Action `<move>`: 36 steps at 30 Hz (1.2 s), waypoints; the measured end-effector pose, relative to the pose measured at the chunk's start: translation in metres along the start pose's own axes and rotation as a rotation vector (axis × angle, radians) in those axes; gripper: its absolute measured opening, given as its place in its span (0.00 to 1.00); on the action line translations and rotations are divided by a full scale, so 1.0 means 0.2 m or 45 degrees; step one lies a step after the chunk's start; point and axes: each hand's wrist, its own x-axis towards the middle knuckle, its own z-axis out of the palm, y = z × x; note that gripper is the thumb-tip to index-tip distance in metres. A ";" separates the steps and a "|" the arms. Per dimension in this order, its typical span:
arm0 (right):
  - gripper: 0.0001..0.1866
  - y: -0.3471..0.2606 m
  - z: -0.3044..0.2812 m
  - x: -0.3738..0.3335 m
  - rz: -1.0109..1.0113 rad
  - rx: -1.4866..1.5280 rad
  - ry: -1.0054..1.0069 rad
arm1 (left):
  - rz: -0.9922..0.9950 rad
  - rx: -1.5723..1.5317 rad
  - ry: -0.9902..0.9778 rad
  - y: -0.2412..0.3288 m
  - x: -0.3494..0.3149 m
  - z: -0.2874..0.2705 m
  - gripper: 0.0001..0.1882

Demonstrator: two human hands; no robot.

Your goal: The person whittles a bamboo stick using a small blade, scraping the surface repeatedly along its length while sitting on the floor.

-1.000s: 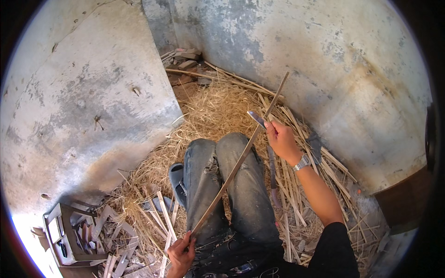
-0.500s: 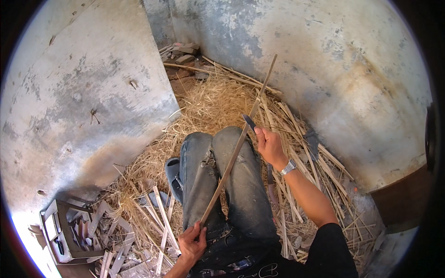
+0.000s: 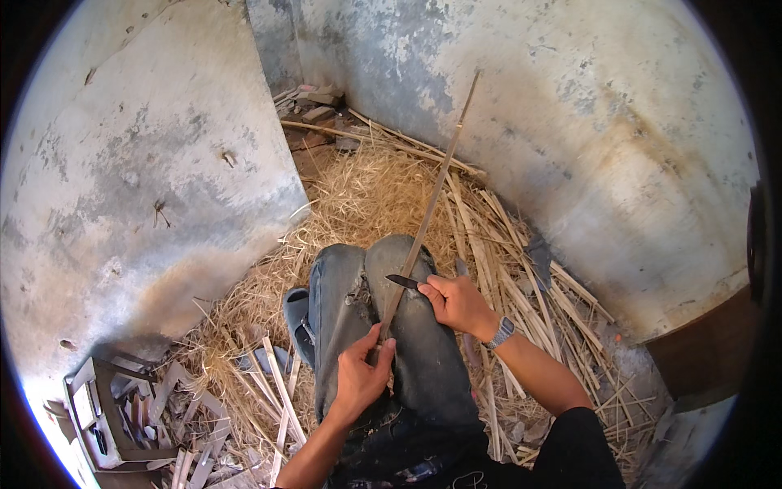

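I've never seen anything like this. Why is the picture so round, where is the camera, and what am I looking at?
There's no robot here, just a person's two bare hands. The camera is worn on the head and looks down; its wide fisheye lens bends straight edges and leaves dark corners. The left hand grips the near end of a long, thin strip, which slants up and away over the jeans. The right hand holds a small knife, its dark blade across the strip. Curly straw-coloured shavings cover the floor, with loose pale strips to the right and worn, patchy walls around.
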 end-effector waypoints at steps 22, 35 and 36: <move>0.27 0.59 -0.25 0.64 0.223 -0.285 0.605 | -0.259 -0.015 -0.251 -0.36 -0.58 -0.58 0.19; 0.23 0.62 -0.24 0.63 0.067 -0.269 0.627 | -0.351 -0.175 -0.309 -0.45 -0.58 -0.62 0.19; 0.23 0.64 -0.26 0.61 0.073 -0.271 0.595 | -0.362 -0.201 -0.324 -0.41 -0.55 -0.62 0.19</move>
